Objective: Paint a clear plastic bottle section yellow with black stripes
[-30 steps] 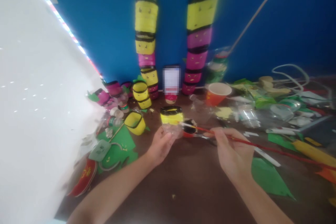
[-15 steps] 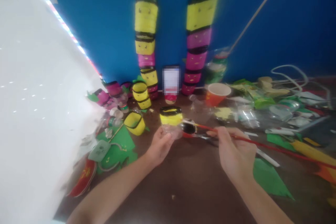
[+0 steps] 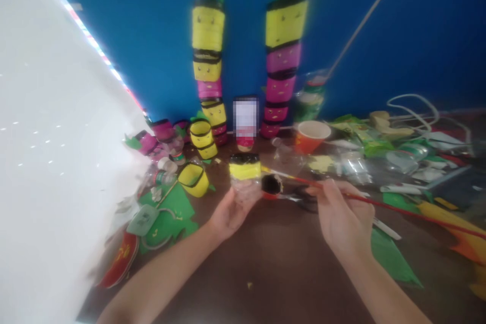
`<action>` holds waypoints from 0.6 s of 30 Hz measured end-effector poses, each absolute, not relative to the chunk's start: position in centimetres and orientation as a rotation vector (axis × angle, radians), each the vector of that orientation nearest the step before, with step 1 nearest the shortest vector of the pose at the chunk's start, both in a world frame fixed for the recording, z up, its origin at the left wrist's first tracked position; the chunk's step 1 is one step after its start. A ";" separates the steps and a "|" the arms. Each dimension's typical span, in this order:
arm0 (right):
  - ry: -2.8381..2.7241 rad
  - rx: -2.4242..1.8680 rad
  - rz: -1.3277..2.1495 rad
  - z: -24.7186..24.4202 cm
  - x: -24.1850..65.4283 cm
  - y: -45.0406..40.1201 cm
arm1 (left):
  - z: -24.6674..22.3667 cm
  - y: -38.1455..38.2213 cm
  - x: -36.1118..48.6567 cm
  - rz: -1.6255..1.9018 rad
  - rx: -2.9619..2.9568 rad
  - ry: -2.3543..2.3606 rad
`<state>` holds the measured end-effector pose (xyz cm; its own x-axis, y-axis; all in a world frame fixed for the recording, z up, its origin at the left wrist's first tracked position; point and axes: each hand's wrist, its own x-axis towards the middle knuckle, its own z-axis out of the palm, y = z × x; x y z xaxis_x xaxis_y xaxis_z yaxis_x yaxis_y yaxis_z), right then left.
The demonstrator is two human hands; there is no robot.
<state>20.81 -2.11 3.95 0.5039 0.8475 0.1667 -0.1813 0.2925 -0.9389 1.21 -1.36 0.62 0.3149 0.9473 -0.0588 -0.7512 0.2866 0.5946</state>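
My left hand point(image 3: 231, 215) is closed round the clear lower part of a small bottle piece point(image 3: 245, 169), whose upper part is yellow with a black rim. In my right hand point(image 3: 343, 215) is a long red paintbrush point(image 3: 304, 180), gripped between thumb and fingers. The brush's tip lies at the right side of the bottle piece; whether it touches is too blurred to tell. Just below the brush stands a small red cup point(image 3: 272, 194) with something dark inside. A pair of dark-handled scissors point(image 3: 304, 199) lies partly behind my right hand.
Two tall yellow and magenta stacks point(image 3: 208, 28) rise against the blue wall point(image 3: 152, 25). An orange cup point(image 3: 309, 142) stands behind the brush. Yellow containers point(image 3: 193, 180) and green sheets point(image 3: 172, 212) lie left; plastic bottles point(image 3: 357, 168), scraps and cables clutter the right of the brown table point(image 3: 281, 268).
The bottle piece has tilted so less of its opening shows. The brush tip has moved slightly up and left, uncovering more of the dark-filled cup. The camera view has shifted a little.
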 end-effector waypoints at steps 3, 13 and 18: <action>-0.733 -0.991 0.886 4.3 20.6 -2.1 | 0.8 -1.5 1.1 1.173 0.461 0.456; -0.699 -0.864 0.909 4.0 21.4 -1.8 | 0.9 -1.4 0.7 1.112 0.338 0.549; -0.790 -0.806 0.973 4.3 21.3 -2.0 | 0.9 -1.8 1.6 1.304 0.586 0.614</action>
<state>21.29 -1.98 4.33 0.3492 0.9146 0.2040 -0.3873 0.3391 -0.8573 1.60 -1.77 0.93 0.1550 0.9844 -0.0837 -0.6918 0.1686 0.7021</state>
